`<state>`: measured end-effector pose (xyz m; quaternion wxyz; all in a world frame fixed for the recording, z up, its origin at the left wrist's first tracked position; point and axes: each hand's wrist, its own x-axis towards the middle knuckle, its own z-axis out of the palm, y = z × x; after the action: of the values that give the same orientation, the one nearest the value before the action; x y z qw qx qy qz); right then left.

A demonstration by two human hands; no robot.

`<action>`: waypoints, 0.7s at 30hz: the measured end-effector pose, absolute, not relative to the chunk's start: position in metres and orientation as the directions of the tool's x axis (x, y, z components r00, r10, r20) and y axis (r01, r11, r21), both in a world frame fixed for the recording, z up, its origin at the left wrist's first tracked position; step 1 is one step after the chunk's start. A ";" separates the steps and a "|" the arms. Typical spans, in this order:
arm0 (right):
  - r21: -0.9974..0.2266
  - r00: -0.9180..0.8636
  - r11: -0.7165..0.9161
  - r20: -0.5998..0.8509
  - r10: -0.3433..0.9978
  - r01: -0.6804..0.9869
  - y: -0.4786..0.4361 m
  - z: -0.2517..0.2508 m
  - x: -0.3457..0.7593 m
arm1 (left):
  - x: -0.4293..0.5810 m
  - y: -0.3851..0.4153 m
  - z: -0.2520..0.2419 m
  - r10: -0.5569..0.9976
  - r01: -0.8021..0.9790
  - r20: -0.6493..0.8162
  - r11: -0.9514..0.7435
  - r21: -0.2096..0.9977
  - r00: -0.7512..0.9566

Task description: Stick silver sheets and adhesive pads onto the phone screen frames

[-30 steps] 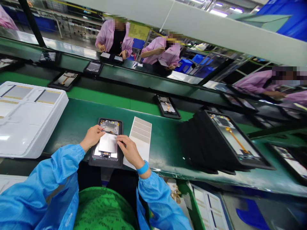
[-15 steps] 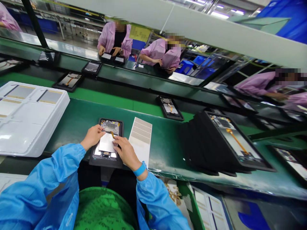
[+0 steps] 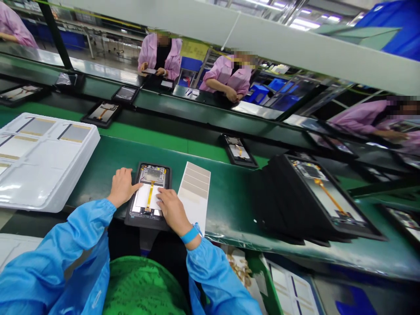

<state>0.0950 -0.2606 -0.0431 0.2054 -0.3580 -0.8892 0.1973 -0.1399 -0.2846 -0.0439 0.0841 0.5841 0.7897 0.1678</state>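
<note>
Tablet housing (image 3: 151, 175) is seated in a black carrier (image 3: 131, 221), and the carrier is lying flat on a green conveyor belt (image 3: 229, 205), directly in front of the wearer. In the head view, circuitry is exposed on the housing's upper part, and a white panel (image 3: 141, 195) crossed by an orange flex strip (image 3: 150, 195) is seen on its lower part. The left hand (image 3: 122, 187) is placed at the carrier's left edge, with its fingertips (image 3: 139, 185) against the housing. The right hand (image 3: 173, 212) is positioned at the carrier's lower right corner, with its fingers (image 3: 160, 197) on the panel just beside the strip. The hands are held apart, open, and clamped on nothing. A blue wristband (image 3: 190, 235) is worn on the right wrist.

Just right of the carrier, a paper sheet (image 3: 195, 194) with tan bands is lying on the belt. A stack of white plastic trays (image 3: 42, 162) is seen well to the left of the carrier, and a stack of black carriers (image 3: 282, 205) well to the right. Beyond the carrier, two co-workers (image 3: 160, 54) in pink smocks are seen across the line.
</note>
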 end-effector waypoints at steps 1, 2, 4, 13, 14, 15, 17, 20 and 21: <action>-0.491 -0.622 0.643 0.235 0.747 0.587 -0.262 -0.044 0.096 | -0.140 -0.289 -0.050 0.952 0.902 0.074 0.254 0.349 -0.297; -0.489 -0.570 0.606 0.243 0.785 0.627 -0.263 -0.046 0.097 | -0.139 -0.294 -0.056 0.956 0.905 0.079 0.238 0.352 -0.281; -0.504 -0.465 0.516 0.235 0.854 0.693 -0.266 -0.052 0.098 | -0.133 -0.304 -0.069 0.963 0.893 0.088 0.200 0.402 -0.255; -0.755 -0.324 0.340 0.179 0.929 0.561 -0.253 -0.054 0.120 | -0.108 -0.292 -0.060 0.949 0.229 -0.051 0.127 0.965 -0.312; -0.780 -0.293 0.332 0.199 0.935 0.531 -0.246 -0.051 0.130 | -0.107 -0.275 -0.052 0.947 0.149 -0.096 0.147 0.978 -0.305; -0.794 -0.250 0.332 0.232 0.940 0.509 -0.239 -0.049 0.142 | -0.107 -0.254 -0.044 0.947 0.108 -0.122 0.161 0.981 -0.298; -0.793 -0.145 0.344 0.314 0.938 0.503 -0.226 -0.049 0.167 | -0.106 -0.201 -0.031 0.943 0.140 -0.127 0.177 0.974 -0.307; -0.766 -0.046 0.334 0.371 0.928 0.549 -0.211 -0.061 0.202 | -0.102 -0.107 -0.018 0.931 0.288 -0.084 0.194 0.938 -0.354; -0.761 -0.038 0.326 0.370 0.928 0.560 -0.208 -0.068 0.209 | -0.101 -0.077 -0.016 0.926 0.334 -0.069 0.203 0.920 -0.372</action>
<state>0.2095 -0.2079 -0.0676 0.4346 -0.5406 -0.6885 0.2117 -0.1006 -0.0769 -0.0155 0.3340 0.4501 0.7000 0.4427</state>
